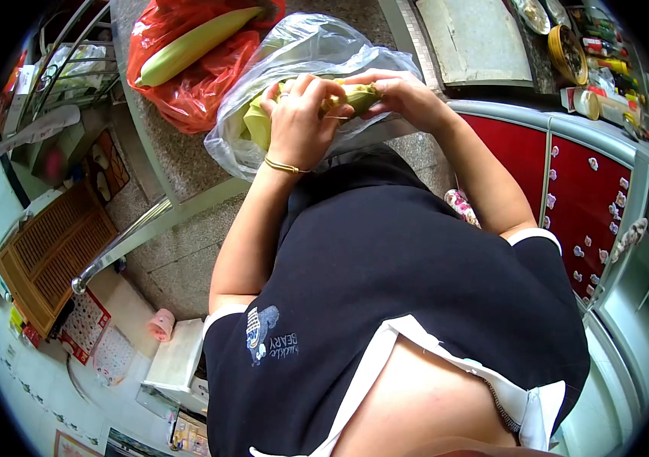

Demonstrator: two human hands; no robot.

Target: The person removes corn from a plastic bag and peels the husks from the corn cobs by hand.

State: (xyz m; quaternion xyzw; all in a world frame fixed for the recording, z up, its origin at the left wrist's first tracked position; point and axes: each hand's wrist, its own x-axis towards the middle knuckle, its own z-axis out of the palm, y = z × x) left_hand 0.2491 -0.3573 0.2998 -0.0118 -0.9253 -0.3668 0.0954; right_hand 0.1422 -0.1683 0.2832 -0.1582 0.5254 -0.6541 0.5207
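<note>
Over a clear plastic bag [241, 129] on the stone counter, both hands hold a green corn husk piece [361, 97]. My left hand [302, 114], with a ring and a yellow bracelet at the wrist, has its fingers curled round the left end. At the right end, my right hand [404, 95] pinches the husk's tip between thumb and fingers. Pale green husk leaves [257, 126] lie in the clear bag under my left hand. An ear of corn in its husk [195, 47] rests on a red plastic bag [210, 99] to the left.
A pale board [473, 42] lies on the counter at the upper right, near a woven basket [568, 53] and several bottles. Red cabinet doors [587, 206] stand at the right. A wire rack [73, 65] is at the upper left, and a metal rail [123, 245] runs below it.
</note>
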